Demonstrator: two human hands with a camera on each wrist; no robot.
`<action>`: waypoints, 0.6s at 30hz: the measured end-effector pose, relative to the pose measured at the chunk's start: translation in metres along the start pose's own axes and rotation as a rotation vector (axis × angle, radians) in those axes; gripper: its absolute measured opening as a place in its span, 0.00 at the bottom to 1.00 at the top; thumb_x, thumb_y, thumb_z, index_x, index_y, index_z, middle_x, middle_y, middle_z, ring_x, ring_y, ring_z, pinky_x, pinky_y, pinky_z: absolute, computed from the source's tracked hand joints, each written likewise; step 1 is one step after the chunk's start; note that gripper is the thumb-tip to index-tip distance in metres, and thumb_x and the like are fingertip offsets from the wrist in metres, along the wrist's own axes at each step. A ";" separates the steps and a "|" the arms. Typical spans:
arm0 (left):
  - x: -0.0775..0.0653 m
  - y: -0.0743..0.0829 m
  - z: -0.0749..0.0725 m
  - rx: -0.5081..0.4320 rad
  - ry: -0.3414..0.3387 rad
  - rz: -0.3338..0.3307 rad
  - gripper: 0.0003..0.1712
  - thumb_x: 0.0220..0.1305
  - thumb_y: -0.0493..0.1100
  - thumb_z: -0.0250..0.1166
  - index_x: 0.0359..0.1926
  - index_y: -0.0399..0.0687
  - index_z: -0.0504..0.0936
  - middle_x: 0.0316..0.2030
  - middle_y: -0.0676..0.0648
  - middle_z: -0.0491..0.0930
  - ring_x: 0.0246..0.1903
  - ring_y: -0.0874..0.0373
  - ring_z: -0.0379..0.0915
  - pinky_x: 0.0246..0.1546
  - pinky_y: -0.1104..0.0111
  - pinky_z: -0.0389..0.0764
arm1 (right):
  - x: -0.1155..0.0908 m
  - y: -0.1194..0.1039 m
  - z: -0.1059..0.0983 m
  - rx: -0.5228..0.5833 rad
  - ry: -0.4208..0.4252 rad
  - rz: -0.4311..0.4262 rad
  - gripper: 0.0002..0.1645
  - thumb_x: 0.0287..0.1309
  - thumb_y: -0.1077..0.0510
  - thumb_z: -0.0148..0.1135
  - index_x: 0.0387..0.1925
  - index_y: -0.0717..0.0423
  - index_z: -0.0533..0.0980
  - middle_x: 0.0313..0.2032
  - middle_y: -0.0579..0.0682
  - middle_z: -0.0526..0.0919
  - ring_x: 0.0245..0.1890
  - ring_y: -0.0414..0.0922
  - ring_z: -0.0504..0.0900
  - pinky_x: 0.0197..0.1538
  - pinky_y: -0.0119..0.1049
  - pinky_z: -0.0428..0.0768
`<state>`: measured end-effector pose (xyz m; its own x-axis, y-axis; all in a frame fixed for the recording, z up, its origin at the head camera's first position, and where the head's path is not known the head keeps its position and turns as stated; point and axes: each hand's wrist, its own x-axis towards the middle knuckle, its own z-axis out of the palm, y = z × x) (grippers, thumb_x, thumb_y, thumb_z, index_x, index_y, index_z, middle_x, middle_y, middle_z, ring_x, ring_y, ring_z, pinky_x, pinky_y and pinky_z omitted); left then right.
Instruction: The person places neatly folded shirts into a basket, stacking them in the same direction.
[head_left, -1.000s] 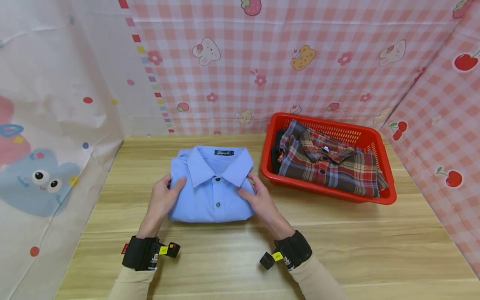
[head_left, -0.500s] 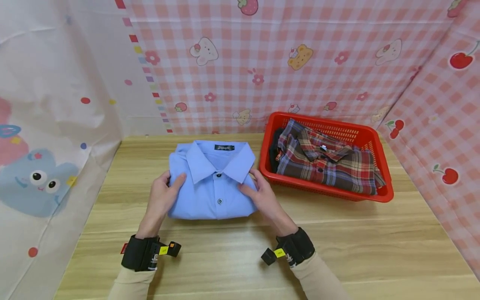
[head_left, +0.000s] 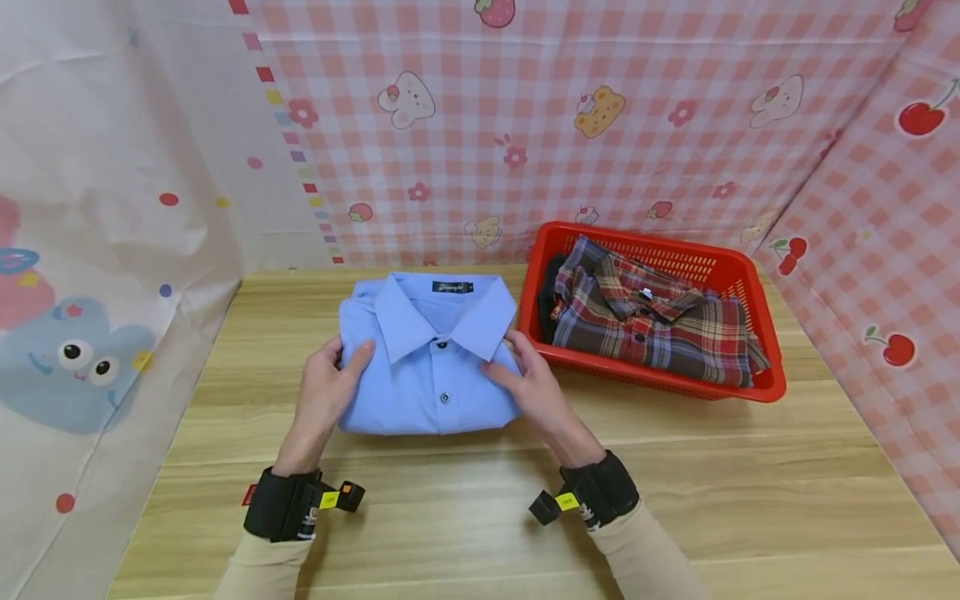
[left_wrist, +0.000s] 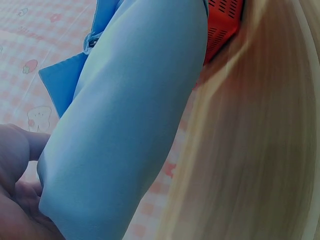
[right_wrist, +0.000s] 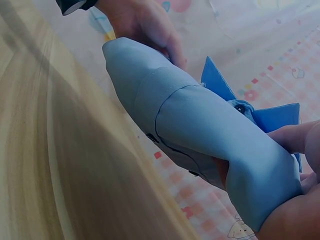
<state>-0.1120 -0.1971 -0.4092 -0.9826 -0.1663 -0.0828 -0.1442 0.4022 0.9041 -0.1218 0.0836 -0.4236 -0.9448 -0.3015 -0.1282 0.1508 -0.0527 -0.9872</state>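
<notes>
A folded light blue shirt [head_left: 405, 396] with a pointed collar, dark buttons and a black neck label is held between both hands in the head view. My left hand [head_left: 324, 396] grips its left side, thumb on top and fingers underneath. On the right side my right hand [head_left: 536, 392] does the same, its thumb just below the collar tip. Both wrist views show the shirt's rounded front fold [left_wrist: 120, 115], with the patterned curtain visible between it and the table, so it is raised. The fingers under the shirt are mostly hidden.
Right of the shirt stands a red plastic basket [head_left: 765, 333] holding a folded plaid shirt [head_left: 652, 333] and a dark cloth at its left end. A pink checked curtain [head_left: 480, 125] hangs behind the wooden table [head_left: 450, 525], with more curtains at both sides.
The blue shirt has risen and shifted slightly away and to the right, both hands still holding it. The basket and plaid shirt stay where they were.
</notes>
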 end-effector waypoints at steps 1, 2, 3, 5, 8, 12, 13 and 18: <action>0.000 0.001 0.000 -0.002 0.001 0.002 0.30 0.78 0.52 0.57 0.68 0.33 0.73 0.57 0.31 0.79 0.53 0.42 0.77 0.57 0.53 0.78 | -0.001 -0.001 -0.001 -0.002 -0.002 -0.006 0.35 0.72 0.62 0.58 0.76 0.52 0.60 0.67 0.60 0.75 0.62 0.53 0.78 0.68 0.56 0.74; 0.000 0.002 0.001 -0.005 0.001 0.003 0.30 0.78 0.52 0.57 0.68 0.33 0.73 0.57 0.31 0.79 0.53 0.42 0.77 0.57 0.53 0.78 | -0.001 -0.001 -0.001 -0.003 -0.002 -0.011 0.36 0.72 0.62 0.58 0.76 0.52 0.60 0.67 0.60 0.75 0.61 0.54 0.78 0.68 0.56 0.74; -0.001 0.003 0.001 -0.006 0.002 0.005 0.30 0.78 0.52 0.57 0.68 0.33 0.73 0.57 0.31 0.79 0.53 0.42 0.77 0.57 0.53 0.78 | -0.002 -0.002 -0.002 -0.002 -0.005 -0.017 0.36 0.72 0.62 0.58 0.76 0.52 0.60 0.67 0.61 0.75 0.61 0.54 0.78 0.68 0.56 0.74; -0.001 0.004 0.002 -0.012 0.004 0.009 0.30 0.78 0.52 0.57 0.68 0.33 0.73 0.57 0.31 0.79 0.53 0.42 0.77 0.56 0.53 0.78 | -0.003 -0.003 -0.003 -0.003 -0.005 -0.022 0.35 0.71 0.62 0.58 0.76 0.52 0.60 0.68 0.60 0.75 0.62 0.54 0.77 0.69 0.56 0.73; -0.001 0.006 0.004 -0.014 0.006 0.018 0.30 0.78 0.51 0.57 0.68 0.32 0.73 0.57 0.31 0.79 0.52 0.42 0.77 0.56 0.54 0.78 | -0.004 -0.004 -0.005 -0.001 -0.004 -0.032 0.35 0.71 0.62 0.58 0.76 0.52 0.60 0.69 0.59 0.74 0.63 0.54 0.75 0.70 0.57 0.71; -0.002 0.009 0.005 -0.025 0.000 0.017 0.28 0.78 0.51 0.57 0.67 0.33 0.74 0.54 0.31 0.80 0.49 0.44 0.77 0.50 0.62 0.79 | -0.005 -0.006 -0.006 0.004 0.000 -0.053 0.34 0.71 0.63 0.58 0.74 0.55 0.61 0.69 0.58 0.73 0.63 0.53 0.73 0.71 0.56 0.69; -0.002 0.010 0.005 -0.029 -0.003 0.013 0.28 0.78 0.51 0.57 0.66 0.33 0.74 0.54 0.32 0.80 0.49 0.45 0.77 0.49 0.63 0.79 | -0.006 -0.006 -0.006 0.003 0.001 -0.058 0.34 0.71 0.64 0.58 0.74 0.55 0.61 0.69 0.58 0.73 0.63 0.53 0.74 0.71 0.56 0.70; 0.000 0.015 0.008 -0.041 -0.019 0.020 0.29 0.78 0.52 0.57 0.67 0.34 0.74 0.55 0.33 0.80 0.50 0.45 0.77 0.52 0.61 0.78 | -0.009 -0.010 -0.011 -0.003 0.004 -0.073 0.34 0.72 0.64 0.58 0.75 0.56 0.60 0.68 0.60 0.73 0.61 0.53 0.76 0.69 0.54 0.73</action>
<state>-0.1155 -0.1838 -0.3994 -0.9872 -0.1419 -0.0723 -0.1205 0.3680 0.9220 -0.1175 0.0973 -0.4136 -0.9545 -0.2929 -0.0558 0.0801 -0.0717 -0.9942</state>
